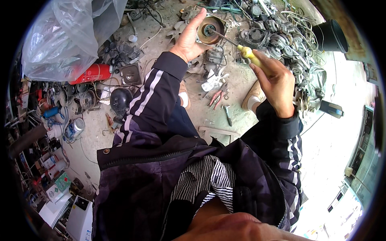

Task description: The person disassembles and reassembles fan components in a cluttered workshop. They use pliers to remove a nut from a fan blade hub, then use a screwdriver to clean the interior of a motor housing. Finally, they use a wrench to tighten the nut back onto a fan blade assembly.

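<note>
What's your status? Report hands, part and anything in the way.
Left hand grips round rusty metal motor part. Right hand grips yellow-handled screwdriver, tip at part's hub. Nothing between them; red-handled pliers on floor below.

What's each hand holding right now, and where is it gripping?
Left hand holds a round motor part by its rim; right hand grips a screwdriver by its yellow handle.

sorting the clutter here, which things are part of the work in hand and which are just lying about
In use:
left hand holding the round motor part
right hand gripping the yellow-handled screwdriver, tip at the part's hub

Lying about:
red-handled pliers
red cylinder
black bucket
clear plastic bag
</note>
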`<state>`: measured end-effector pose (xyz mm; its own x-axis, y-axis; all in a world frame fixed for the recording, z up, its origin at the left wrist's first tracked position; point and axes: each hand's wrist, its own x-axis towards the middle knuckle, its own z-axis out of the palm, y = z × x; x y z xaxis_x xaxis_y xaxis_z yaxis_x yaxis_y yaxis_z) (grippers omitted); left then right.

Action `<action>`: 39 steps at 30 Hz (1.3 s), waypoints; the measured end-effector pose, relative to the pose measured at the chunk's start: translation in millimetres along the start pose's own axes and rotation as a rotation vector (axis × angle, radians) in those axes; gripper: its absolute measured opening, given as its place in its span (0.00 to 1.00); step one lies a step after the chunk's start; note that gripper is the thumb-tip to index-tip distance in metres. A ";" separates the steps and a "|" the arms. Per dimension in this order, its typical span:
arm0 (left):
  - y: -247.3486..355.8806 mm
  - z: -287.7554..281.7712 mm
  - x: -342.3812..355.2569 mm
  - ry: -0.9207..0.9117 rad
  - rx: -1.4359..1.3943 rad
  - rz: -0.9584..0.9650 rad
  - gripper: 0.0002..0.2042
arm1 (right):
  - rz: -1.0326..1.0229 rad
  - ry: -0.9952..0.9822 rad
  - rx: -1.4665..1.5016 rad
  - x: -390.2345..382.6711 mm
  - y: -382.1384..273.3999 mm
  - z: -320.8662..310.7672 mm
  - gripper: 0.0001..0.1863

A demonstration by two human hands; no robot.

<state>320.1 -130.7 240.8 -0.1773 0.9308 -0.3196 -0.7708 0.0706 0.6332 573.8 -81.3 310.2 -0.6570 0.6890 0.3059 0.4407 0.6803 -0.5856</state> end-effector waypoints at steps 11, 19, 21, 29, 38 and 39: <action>-2.5 6.6 -6.7 0.094 0.547 0.191 0.31 | 0.081 -0.026 0.182 -2.3 11.0 8.9 0.17; -4.4 9.5 -11.0 0.094 0.719 0.269 0.36 | 0.485 -0.319 0.618 2.1 18.8 4.5 0.19; -6.9 1.1 -3.9 0.039 0.584 0.245 0.35 | 0.476 -0.310 0.592 -1.9 19.0 11.7 0.19; -10.3 5.1 3.4 0.059 -0.257 0.082 0.35 | 0.149 -0.095 0.115 -24.0 -3.5 56.4 0.17; -1.9 7.4 4.6 0.019 -0.235 0.120 0.34 | 0.448 -0.025 0.785 -16.8 16.4 61.7 0.17; -1.1 7.2 5.6 0.015 -0.181 0.159 0.33 | 0.528 -0.071 0.787 -15.9 19.8 58.9 0.17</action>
<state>324.4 -123.0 243.3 -0.3131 0.9196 -0.2374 -0.8295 -0.1431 0.5398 556.9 -93.5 249.5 -0.5377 0.8250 -0.1741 0.1694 -0.0965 -0.9808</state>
